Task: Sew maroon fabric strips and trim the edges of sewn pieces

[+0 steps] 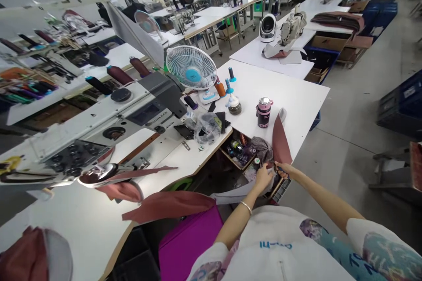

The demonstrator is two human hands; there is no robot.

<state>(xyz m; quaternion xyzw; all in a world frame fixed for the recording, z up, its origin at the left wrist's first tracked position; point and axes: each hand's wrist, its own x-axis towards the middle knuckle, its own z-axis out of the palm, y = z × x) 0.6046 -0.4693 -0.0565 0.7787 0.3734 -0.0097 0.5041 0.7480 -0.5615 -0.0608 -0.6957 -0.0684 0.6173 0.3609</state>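
My left hand (263, 178) is closed on the edge of a reddish-brown fabric strip with grey backing (281, 142), over an open drawer. Close to its right, my right hand (286, 170) is closed around a small dark blue tool (279, 168), whose kind I cannot make out, at the same strip. One end of the strip lies on the white table. A grey-and-brown length (174, 206) trails left from my left hand toward the sewing machine (132, 118). More brown fabric (121, 191) hangs around the machine's working end.
A pink-and-black flask (264, 113), a glass jar (234, 105), thread spools (220, 89) and a fan (191, 70) stand on the table (296, 85). Beneath its edge, a drawer (239, 151) holds small items. A magenta seat or box (191, 243) is below; blue crates (400, 105) stand right.
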